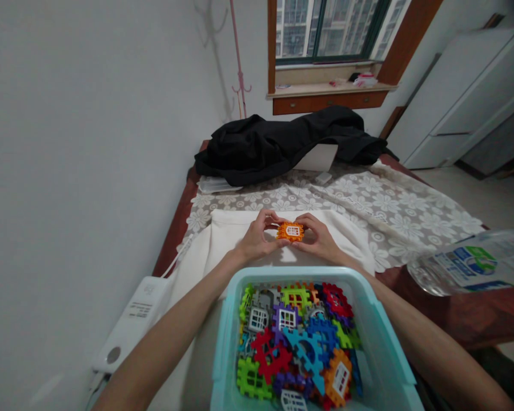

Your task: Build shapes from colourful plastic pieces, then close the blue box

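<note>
An orange toothed building piece with a white window insert [291, 231] is held up between both hands, above a white cloth [235, 222]. My left hand [261, 235] grips its left edge with thumb and fingers. On the opposite edge, my right hand [319, 237] pinches it the same way. Whether it is one piece or several joined cannot be made out. Closer to me stands a light turquoise plastic bin [383, 342], holding many interlocking pieces, such as a red one [270, 355], a blue triangular one [306, 349] and another orange one with a window [338, 377].
A clear plastic bottle [475, 262] lies at the right. Black fabric [278, 140] is heaped at the far end of the table, over a flowered tablecloth [398, 200]. A white power box [132, 319] with a cable sits by the left wall.
</note>
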### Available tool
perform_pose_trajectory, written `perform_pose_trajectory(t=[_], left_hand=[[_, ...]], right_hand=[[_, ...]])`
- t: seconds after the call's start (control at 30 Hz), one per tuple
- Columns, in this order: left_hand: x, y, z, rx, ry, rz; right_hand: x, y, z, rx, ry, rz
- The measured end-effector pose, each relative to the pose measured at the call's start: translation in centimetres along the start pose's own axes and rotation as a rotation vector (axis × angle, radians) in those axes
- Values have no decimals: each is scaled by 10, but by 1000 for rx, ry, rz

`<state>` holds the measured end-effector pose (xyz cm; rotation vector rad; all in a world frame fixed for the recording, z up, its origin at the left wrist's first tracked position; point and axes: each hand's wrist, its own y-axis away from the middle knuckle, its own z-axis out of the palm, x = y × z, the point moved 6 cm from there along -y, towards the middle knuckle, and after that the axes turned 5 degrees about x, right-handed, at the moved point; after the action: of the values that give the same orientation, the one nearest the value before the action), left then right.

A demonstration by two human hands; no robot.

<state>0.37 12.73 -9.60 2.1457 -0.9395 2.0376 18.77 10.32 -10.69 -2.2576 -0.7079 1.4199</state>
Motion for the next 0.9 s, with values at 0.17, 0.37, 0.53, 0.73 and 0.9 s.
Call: perform_pose_trajectory(t=[0.17, 0.37, 0.53, 0.73, 0.9], left_hand=[[1, 0, 1, -6, -7, 28], [1, 0, 0, -3, -29, 40], [0, 0, -3, 50, -12, 1], [-4, 0, -3, 69, 22, -24], [-5, -1, -3, 57, -9, -28]], right_hand=[[2, 0, -2, 24, -30, -11], [4, 0, 0, 4, -23, 24], [9, 2, 6, -49, -74, 107], [12, 2, 6, -55, -209, 234], [11, 2, 4, -38, -203, 239]])
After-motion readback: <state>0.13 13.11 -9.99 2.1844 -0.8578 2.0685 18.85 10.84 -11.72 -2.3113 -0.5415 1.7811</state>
